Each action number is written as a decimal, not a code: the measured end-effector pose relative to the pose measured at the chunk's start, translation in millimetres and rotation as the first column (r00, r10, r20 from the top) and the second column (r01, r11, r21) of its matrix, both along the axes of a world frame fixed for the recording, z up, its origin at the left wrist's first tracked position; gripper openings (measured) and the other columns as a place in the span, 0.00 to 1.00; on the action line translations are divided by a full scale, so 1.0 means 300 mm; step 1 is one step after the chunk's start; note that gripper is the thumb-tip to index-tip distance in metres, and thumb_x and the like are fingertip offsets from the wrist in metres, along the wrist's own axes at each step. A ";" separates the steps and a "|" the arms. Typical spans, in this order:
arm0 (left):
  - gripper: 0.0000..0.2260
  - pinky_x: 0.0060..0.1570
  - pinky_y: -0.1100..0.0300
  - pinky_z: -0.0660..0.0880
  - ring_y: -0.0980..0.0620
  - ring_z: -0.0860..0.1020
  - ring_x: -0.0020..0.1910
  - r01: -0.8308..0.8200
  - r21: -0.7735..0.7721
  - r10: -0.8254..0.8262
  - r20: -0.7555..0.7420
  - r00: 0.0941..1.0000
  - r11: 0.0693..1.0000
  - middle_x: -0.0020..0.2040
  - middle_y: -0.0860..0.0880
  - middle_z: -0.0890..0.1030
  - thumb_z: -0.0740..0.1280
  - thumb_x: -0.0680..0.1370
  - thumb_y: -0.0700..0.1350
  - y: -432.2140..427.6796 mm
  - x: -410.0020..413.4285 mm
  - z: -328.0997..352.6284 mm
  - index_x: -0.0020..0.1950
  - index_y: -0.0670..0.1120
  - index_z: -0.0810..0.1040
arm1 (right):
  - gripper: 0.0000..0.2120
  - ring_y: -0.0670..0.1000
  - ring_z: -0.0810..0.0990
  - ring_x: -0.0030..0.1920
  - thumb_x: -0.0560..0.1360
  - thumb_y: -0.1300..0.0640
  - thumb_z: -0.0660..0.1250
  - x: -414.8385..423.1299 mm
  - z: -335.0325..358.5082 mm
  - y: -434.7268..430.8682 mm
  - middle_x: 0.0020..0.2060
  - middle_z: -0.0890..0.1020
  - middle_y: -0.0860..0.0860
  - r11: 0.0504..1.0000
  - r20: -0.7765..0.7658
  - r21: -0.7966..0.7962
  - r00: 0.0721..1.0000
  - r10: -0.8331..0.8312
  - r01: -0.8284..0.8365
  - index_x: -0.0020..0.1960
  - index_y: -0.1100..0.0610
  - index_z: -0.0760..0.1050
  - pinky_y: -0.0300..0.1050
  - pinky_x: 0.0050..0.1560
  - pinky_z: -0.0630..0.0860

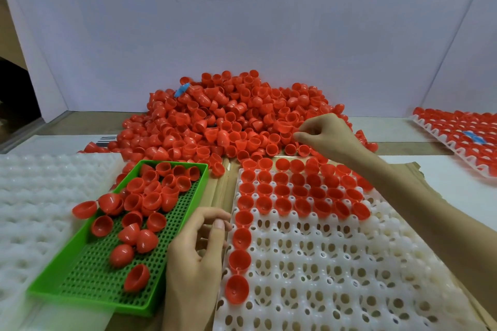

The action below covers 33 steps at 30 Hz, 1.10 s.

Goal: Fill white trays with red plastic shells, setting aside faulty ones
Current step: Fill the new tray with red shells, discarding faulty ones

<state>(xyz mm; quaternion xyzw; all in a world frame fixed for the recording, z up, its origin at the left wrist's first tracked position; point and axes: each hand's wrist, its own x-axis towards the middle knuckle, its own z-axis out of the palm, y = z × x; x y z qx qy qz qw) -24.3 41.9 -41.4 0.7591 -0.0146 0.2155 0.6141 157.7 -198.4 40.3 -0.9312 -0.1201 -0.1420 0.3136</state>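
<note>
White backdrop, pale tabletop. Pile of red shells at back. White tray front centre, long axis running away; far rows and left column filled, shells mouth-up. Left hand curled at tray's left edge, right hand curled at pile edge; grip unclear on both. Green tray on left, loose shells inside.

Big loose pile of red half-round shells at 12 o'clock, lying every which way. White tray with holed cups lies flat at 5 o'clock: the far few rows and the left column hold seated shells, open side up, the other cups bare. Green tray with a holed floor at 8 o'clock, loose shells mostly at its far end, one over its left rim; blank trays at 9 o'clock, full tray at 3 o'clock.
</note>
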 end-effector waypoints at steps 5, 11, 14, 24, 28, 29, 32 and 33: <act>0.11 0.40 0.68 0.75 0.53 0.81 0.44 0.006 -0.045 -0.003 0.067 0.998 0.999 0.44 0.54 0.82 0.64 0.72 0.61 -0.005 -0.014 0.015 0.53 0.63 0.78 | 0.03 0.47 0.80 0.35 0.76 0.56 0.72 -0.262 0.036 0.093 0.34 0.83 0.46 0.934 0.110 0.079 0.935 0.338 -0.347 0.46 0.54 0.84 0.38 0.37 0.79; 0.20 0.56 0.57 0.78 0.47 0.82 0.54 0.209 -0.165 -0.189 0.130 0.973 0.964 0.54 0.48 0.84 0.69 0.73 0.58 0.005 -0.031 0.031 0.65 0.60 0.78 | 0.01 0.44 0.73 0.38 0.75 0.55 0.75 -0.453 -0.026 0.150 0.37 0.75 0.41 0.865 0.094 -0.026 0.860 0.501 -0.501 0.46 0.51 0.84 0.32 0.37 0.69; 0.14 0.54 0.58 0.78 0.47 0.82 0.54 0.256 -0.085 -0.242 0.148 0.959 0.963 0.53 0.48 0.84 0.69 0.74 0.56 0.011 -0.030 0.034 0.59 0.57 0.82 | 0.03 0.45 0.74 0.40 0.75 0.54 0.75 -0.491 -0.076 0.158 0.40 0.75 0.40 0.839 0.031 -0.014 0.838 0.545 -0.544 0.49 0.51 0.84 0.31 0.39 0.69; 0.17 0.48 0.48 0.78 0.46 0.83 0.46 0.278 -0.257 -0.267 0.078 0.960 0.925 0.46 0.47 0.83 0.74 0.72 0.63 0.033 -0.014 0.012 0.50 0.52 0.83 | 0.11 0.47 0.73 0.41 0.83 0.45 0.62 -0.555 -0.077 0.182 0.39 0.70 0.38 0.816 -0.008 0.099 0.820 0.573 -0.570 0.44 0.36 0.78 0.34 0.40 0.68; 0.20 0.46 0.48 0.78 0.45 0.82 0.43 0.316 -0.345 -0.311 0.072 0.948 0.884 0.44 0.44 0.83 0.76 0.70 0.64 0.036 -0.013 0.013 0.51 0.50 0.83 | 0.14 0.50 0.73 0.39 0.82 0.44 0.61 -0.575 -0.081 0.193 0.37 0.72 0.43 0.830 -0.029 0.189 0.842 0.538 -0.524 0.42 0.38 0.81 0.36 0.39 0.68; 0.20 0.46 0.49 0.79 0.44 0.82 0.44 0.327 -0.340 -0.320 0.079 0.944 0.882 0.44 0.44 0.83 0.76 0.70 0.63 0.035 -0.014 0.016 0.51 0.50 0.83 | 0.14 0.48 0.73 0.38 0.82 0.42 0.61 -0.574 -0.083 0.196 0.37 0.72 0.44 0.851 -0.043 0.193 0.862 0.505 -0.489 0.41 0.38 0.81 0.35 0.39 0.68; 0.19 0.46 0.56 0.81 0.45 0.83 0.45 0.389 -0.291 -0.372 0.115 0.921 0.874 0.46 0.45 0.83 0.76 0.71 0.61 0.025 -0.020 0.027 0.53 0.49 0.82 | 0.19 0.44 0.73 0.38 0.79 0.36 0.61 -0.565 -0.082 0.207 0.37 0.73 0.44 0.902 -0.113 0.217 0.909 0.402 -0.372 0.39 0.44 0.83 0.35 0.39 0.68; 0.19 0.47 0.57 0.81 0.45 0.84 0.46 0.408 -0.281 -0.388 0.126 0.913 0.868 0.46 0.44 0.83 0.75 0.72 0.60 0.023 -0.022 0.028 0.54 0.48 0.82 | 0.19 0.43 0.73 0.39 0.77 0.35 0.62 -0.564 -0.079 0.211 0.37 0.73 0.43 0.914 -0.122 0.213 0.919 0.375 -0.345 0.40 0.44 0.84 0.35 0.40 0.68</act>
